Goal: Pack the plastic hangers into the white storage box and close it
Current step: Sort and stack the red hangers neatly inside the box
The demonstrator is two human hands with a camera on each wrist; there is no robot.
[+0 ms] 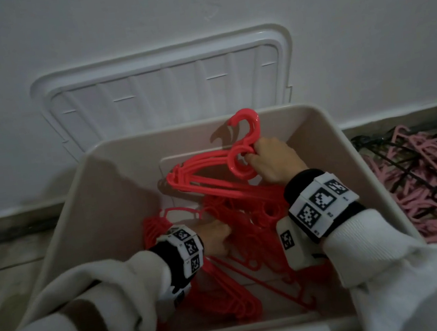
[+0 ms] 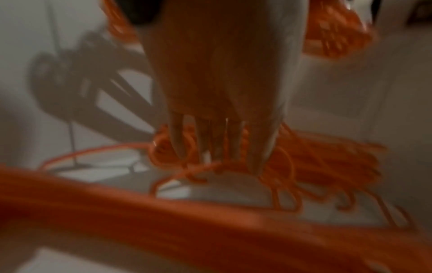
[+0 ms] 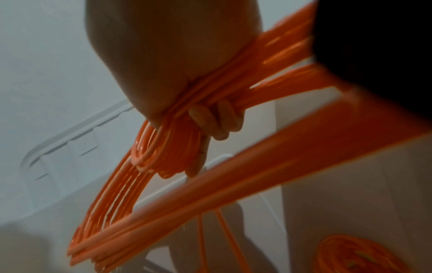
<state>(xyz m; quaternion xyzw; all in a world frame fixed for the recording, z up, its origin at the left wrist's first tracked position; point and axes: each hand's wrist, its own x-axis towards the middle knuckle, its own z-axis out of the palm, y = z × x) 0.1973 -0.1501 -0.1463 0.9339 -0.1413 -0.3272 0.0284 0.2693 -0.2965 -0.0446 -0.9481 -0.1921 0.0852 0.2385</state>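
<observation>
The white storage box (image 1: pixel 92 211) stands open on the floor, its lid (image 1: pixel 161 89) leaning against the wall behind it. Several red plastic hangers (image 1: pixel 230 298) lie tangled on its bottom. My right hand (image 1: pixel 263 156) grips a bundle of red hangers (image 1: pixel 198 168) just below their hooks, holding it tilted inside the box near the back wall. In the right wrist view the fingers (image 3: pixel 215 120) curl round the bundle (image 3: pixel 121 194). My left hand (image 1: pixel 216 235) is low in the box. Its straight fingers (image 2: pixel 222 140) reach down into the heap of hangers (image 2: pixel 315 162).
A pile of pink hangers (image 1: pixel 434 191), mixed with some black ones (image 1: pixel 396 157), lies on the floor right of the box. The white wall runs close behind the box. Both sleeves reach over the box's front rim.
</observation>
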